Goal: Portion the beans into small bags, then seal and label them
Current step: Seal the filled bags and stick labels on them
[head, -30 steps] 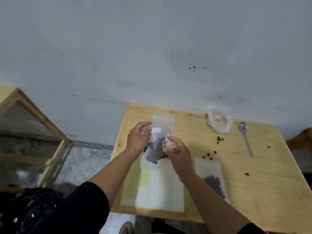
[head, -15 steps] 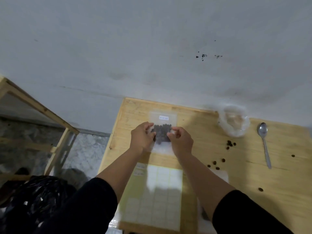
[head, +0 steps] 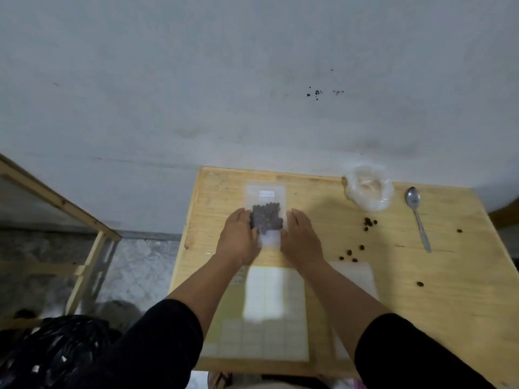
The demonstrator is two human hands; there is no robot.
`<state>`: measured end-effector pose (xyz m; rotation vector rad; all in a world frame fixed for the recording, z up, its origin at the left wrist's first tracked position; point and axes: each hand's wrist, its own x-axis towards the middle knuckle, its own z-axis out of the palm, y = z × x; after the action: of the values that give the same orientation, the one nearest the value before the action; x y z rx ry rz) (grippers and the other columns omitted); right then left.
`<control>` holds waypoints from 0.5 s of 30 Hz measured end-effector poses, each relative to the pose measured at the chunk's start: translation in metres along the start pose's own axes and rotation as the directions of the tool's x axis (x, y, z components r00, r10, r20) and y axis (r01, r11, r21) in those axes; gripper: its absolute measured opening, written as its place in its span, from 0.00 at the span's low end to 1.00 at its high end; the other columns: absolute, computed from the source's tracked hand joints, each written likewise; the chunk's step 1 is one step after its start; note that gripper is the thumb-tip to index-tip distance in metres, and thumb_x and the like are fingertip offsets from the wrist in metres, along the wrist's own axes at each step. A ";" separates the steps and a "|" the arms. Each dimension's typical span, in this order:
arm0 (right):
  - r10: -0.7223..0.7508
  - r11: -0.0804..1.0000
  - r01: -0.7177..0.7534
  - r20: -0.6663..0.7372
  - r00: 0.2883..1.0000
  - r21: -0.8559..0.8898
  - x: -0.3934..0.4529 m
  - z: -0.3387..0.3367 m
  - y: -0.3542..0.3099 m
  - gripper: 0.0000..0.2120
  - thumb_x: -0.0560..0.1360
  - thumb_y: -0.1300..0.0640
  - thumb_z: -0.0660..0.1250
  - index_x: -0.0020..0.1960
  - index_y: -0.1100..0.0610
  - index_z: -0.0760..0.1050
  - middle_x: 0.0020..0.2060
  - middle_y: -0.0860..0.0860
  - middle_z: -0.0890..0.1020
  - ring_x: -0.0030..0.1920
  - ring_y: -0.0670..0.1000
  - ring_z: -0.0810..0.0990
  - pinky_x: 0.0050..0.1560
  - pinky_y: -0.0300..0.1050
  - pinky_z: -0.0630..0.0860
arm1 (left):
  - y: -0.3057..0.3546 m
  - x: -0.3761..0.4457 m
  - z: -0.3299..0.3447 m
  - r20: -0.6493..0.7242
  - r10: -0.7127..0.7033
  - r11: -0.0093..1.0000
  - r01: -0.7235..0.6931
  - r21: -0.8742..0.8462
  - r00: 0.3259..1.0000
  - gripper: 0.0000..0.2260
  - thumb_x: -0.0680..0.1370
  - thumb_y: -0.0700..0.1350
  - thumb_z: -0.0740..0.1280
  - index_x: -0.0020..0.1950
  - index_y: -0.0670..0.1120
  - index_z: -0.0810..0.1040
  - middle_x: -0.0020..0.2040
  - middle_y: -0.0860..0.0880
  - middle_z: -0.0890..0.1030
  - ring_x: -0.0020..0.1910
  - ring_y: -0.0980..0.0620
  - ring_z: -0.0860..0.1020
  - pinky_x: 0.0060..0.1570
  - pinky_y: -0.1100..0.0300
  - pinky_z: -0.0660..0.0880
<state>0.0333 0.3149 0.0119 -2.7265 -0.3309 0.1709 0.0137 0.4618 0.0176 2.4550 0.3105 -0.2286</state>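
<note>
A small clear bag (head: 266, 217) of dark beans lies flat near the far left of the wooden table (head: 421, 299), a white label (head: 266, 194) stuck near its top. My left hand (head: 238, 237) lies flat along the bag's left edge with straight fingers. My right hand (head: 302, 237) lies flat along the right edge. Both rest on the table beside the bag and touch it. A label sheet (head: 269, 318) lies in front of the hands. Another bag (head: 362, 279) sits partly under my right forearm.
A crumpled clear plastic bag (head: 368, 189) sits at the back of the table, a metal spoon (head: 417, 217) to its right. Several loose beans (head: 369, 223) are scattered on the right half. A wooden frame (head: 70, 214) and black bin bag (head: 56, 349) stand left of the table.
The bean bag went from being held up in both hands to lying flat on the table farther back. Both hands have uncurled and now lie flat on either side of it.
</note>
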 end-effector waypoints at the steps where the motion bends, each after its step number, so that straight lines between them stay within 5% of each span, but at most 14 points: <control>1: -0.011 0.999 0.011 -0.004 1.000 -0.040 -0.008 -0.003 0.000 0.24 0.78 0.60 0.58 0.71 0.65 0.59 0.70 0.60 0.64 0.72 0.56 0.60 0.70 0.45 0.61 | 0.001 -0.007 -0.001 0.004 0.035 0.999 -0.035 0.002 0.999 0.20 0.78 0.42 0.61 0.70 0.42 0.66 0.69 0.43 0.68 0.68 0.47 0.66 0.64 0.60 0.64; 8: 0.028 0.985 -0.036 -0.051 0.998 -0.169 -0.077 -0.021 0.020 0.27 0.64 0.63 0.75 0.60 0.71 0.73 0.57 0.66 0.78 0.59 0.65 0.77 0.56 0.58 0.75 | 0.021 -0.063 0.015 0.106 0.258 0.962 -0.265 0.066 0.960 0.22 0.79 0.41 0.59 0.73 0.40 0.63 0.71 0.42 0.67 0.71 0.45 0.62 0.68 0.61 0.58; 12: 0.176 0.969 -0.183 -0.056 0.983 -0.167 -0.128 -0.033 0.043 0.27 0.78 0.57 0.59 0.73 0.66 0.57 0.72 0.62 0.62 0.74 0.58 0.59 0.72 0.48 0.58 | 0.039 -0.095 0.040 0.121 0.380 0.921 -0.387 0.039 0.917 0.21 0.76 0.41 0.63 0.70 0.41 0.68 0.67 0.44 0.71 0.68 0.47 0.67 0.65 0.63 0.61; 15: 0.281 0.950 -0.287 -0.064 0.958 -0.122 -0.159 -0.039 0.065 0.27 0.79 0.55 0.56 0.74 0.64 0.54 0.74 0.58 0.59 0.74 0.54 0.56 0.72 0.44 0.55 | 0.057 -0.115 0.063 0.239 0.329 0.939 -0.343 0.017 0.913 0.22 0.78 0.44 0.62 0.72 0.44 0.64 0.71 0.46 0.68 0.70 0.49 0.65 0.66 0.59 0.63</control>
<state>-0.1001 0.2024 0.0342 -2.8913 0.0699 0.1693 -0.0861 0.3596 0.0297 2.4588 -0.2249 -0.3758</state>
